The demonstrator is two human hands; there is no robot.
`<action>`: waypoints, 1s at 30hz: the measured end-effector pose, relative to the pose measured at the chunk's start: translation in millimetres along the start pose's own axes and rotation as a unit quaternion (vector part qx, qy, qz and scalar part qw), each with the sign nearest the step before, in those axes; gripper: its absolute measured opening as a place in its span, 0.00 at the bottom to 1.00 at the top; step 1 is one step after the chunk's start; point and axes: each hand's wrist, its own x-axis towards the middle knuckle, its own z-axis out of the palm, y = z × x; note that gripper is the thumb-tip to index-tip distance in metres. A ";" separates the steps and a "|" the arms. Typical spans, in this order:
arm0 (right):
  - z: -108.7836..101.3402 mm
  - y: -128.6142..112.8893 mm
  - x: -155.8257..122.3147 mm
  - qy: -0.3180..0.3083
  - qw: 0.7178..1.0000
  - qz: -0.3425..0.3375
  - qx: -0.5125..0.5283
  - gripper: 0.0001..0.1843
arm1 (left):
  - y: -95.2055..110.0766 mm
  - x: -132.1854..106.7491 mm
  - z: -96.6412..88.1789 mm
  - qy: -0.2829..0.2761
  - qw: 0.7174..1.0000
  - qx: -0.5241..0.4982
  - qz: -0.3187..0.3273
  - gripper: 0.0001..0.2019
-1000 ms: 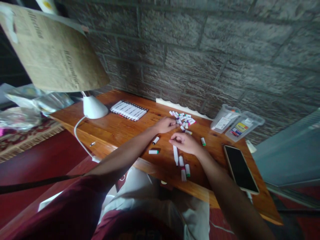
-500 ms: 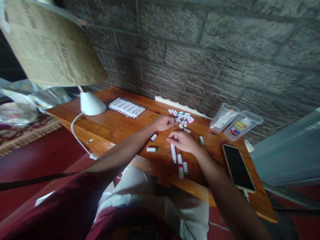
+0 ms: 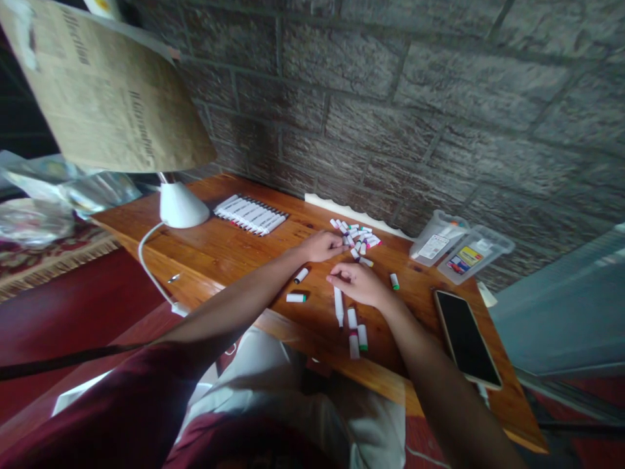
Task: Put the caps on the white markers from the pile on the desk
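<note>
Both hands are over the middle of the wooden desk. My left hand (image 3: 322,246) lies with curled fingers at the near-left edge of a heap of white marker caps (image 3: 364,236) with coloured ends. Just nearer to me, my right hand (image 3: 359,283) is half-closed, palm side turned left; whatever its fingers may hold is hidden. A white marker (image 3: 338,307) lies under its thumb side, pointing towards me. Close by are a dark-ended cap (image 3: 301,276), a green-ended cap (image 3: 295,298) and several more caps (image 3: 362,337) near the front edge.
A row of white markers (image 3: 251,213) lies at the back left beside a lamp (image 3: 181,203). Two clear plastic boxes (image 3: 473,253) stand at the back right, with a phone (image 3: 466,339) in front of them. A stone wall (image 3: 371,124) rises behind the desk (image 3: 205,260).
The view has tilted slightly, so the desk and everything on it sits a little lower. Both hands keep almost the same place and pose among the caps.
</note>
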 end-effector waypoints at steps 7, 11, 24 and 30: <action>-2.0 -1.2 0.0 -0.003 1.000 -0.007 -0.005 0.16 | -1.3 1.0 0.0 -0.009 1.000 0.006 0.003 0.26; -2.6 -2.1 0.0 -0.004 1.000 -0.010 -0.007 0.16 | -1.3 1.4 -0.5 -0.010 1.000 0.009 0.002 0.26; -3.4 -1.9 -0.9 -0.009 1.000 -0.002 -0.005 0.17 | 0.3 1.8 -1.6 -0.004 1.000 0.009 0.000 0.26; -4.0 -2.6 -0.6 -0.016 1.000 -0.002 -0.001 0.17 | 1.7 2.4 -2.0 -0.003 1.000 0.016 -0.004 0.26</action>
